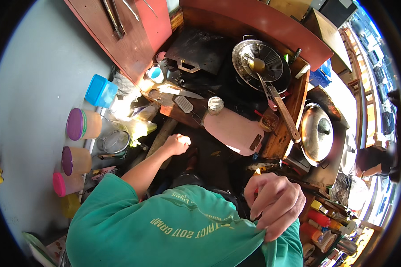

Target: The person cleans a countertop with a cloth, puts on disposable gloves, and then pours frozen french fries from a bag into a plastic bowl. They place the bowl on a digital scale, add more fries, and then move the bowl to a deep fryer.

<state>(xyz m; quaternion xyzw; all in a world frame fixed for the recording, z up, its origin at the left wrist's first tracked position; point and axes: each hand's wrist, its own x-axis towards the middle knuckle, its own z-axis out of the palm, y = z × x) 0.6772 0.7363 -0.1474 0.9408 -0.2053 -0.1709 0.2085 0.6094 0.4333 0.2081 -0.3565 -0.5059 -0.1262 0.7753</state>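
My left hand (177, 144) is curled into a loose fist, held out over the dark floor area in front of the counter; no object shows in it. My right hand (277, 203), raised close to the camera, pinches the cloth of the green T-shirt (187, 230) and pulls it up near the right shoulder. Ahead of me, a pink cutting board (234, 128) lies on the counter's near edge. A glass jar with a whitish lid (216, 104) stands at its far left corner. Beside it are a small grater (183, 104) and a knife (187, 93).
A wok (240, 63) holds a wire strainer (274, 68) and a ladle (256, 65), whose wooden handle juts over the counter edge. Left stand lidded plastic tubs (76, 124) and a sieve (116, 141). At right are a domed lid (317, 133) and bottles (317, 217). Another person (374, 162) is beyond.
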